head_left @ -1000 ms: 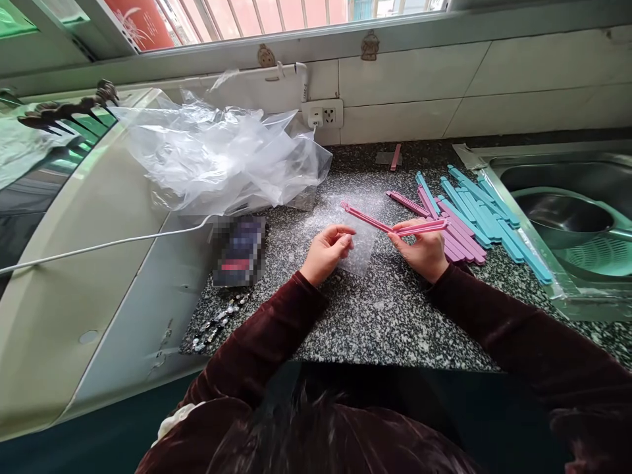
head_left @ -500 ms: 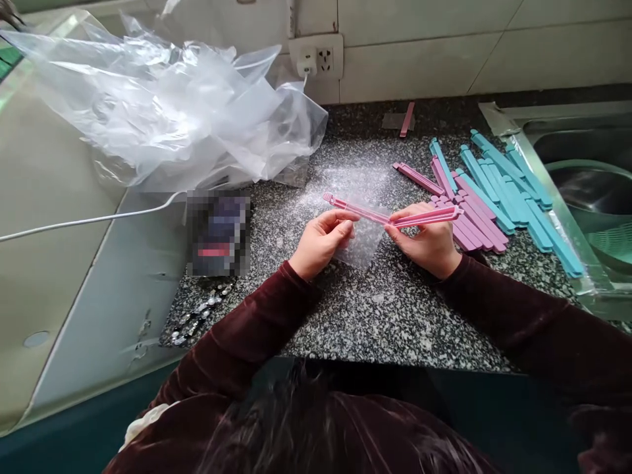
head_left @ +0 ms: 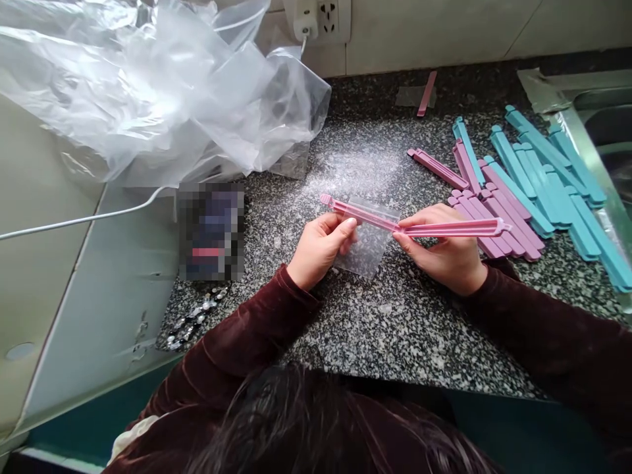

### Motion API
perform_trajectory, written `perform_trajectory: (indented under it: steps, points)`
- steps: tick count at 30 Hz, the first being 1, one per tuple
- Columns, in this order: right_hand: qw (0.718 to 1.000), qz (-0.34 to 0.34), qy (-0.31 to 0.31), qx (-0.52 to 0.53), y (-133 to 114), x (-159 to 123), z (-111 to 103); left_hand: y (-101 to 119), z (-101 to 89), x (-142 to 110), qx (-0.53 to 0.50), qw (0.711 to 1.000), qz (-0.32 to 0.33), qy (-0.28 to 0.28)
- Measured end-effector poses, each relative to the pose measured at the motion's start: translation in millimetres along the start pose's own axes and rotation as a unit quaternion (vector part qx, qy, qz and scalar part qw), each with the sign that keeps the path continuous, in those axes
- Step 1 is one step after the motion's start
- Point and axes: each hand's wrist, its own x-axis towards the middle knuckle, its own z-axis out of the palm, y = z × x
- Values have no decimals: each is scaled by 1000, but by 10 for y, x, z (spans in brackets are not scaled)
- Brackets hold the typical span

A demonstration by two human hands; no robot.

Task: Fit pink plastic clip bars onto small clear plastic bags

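- On my feed, the pink clip hangs unfolded between both hands, above the counter; taking its hinge as clock centre, one arm points just past nine, the other to three.
- My left hand is curled into a pinch at the left edge of the small clear bag, index finger against the clip; I can't tell whether it grips both.
- My right hand has the clip between thumb and fingertips near the hinge, its three o'clock arm lying across the fingers.
- The bag hangs at eight, its upper edge showing past the clip's nine o'clock arm.
- I judge the step as lining film along that arm; folding the other arm over calls for flat film and a steady hinge.
- Loose pink clips lie around three, teal clips beyond.
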Motion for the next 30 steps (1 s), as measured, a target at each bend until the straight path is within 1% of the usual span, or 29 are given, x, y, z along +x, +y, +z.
perform_trajectory:
  steps: [4,8,15,19,23,30]
  points:
    - [1000,-12,-6,3,-7,7,-6,3,-4,-1,-13,1000,-15,-3]
    - [1000,-22,-6,8,8,-7,6,3,-15,9,-32,999,-13,-11]
    - [999,-24,-13,24,21,-7,9,34,-27,17,-32,999,-29,-18]
    - [998,-30,2,56,30,-11,3,40,-25,23,-34,999,-30,1]
    - [996,-15,12,83,38,-20,5,34,-19,32,-46,998,-29,23]
    - [994,-17,26,105,20,-9,-9,44,1,18,-60,997,-26,31]
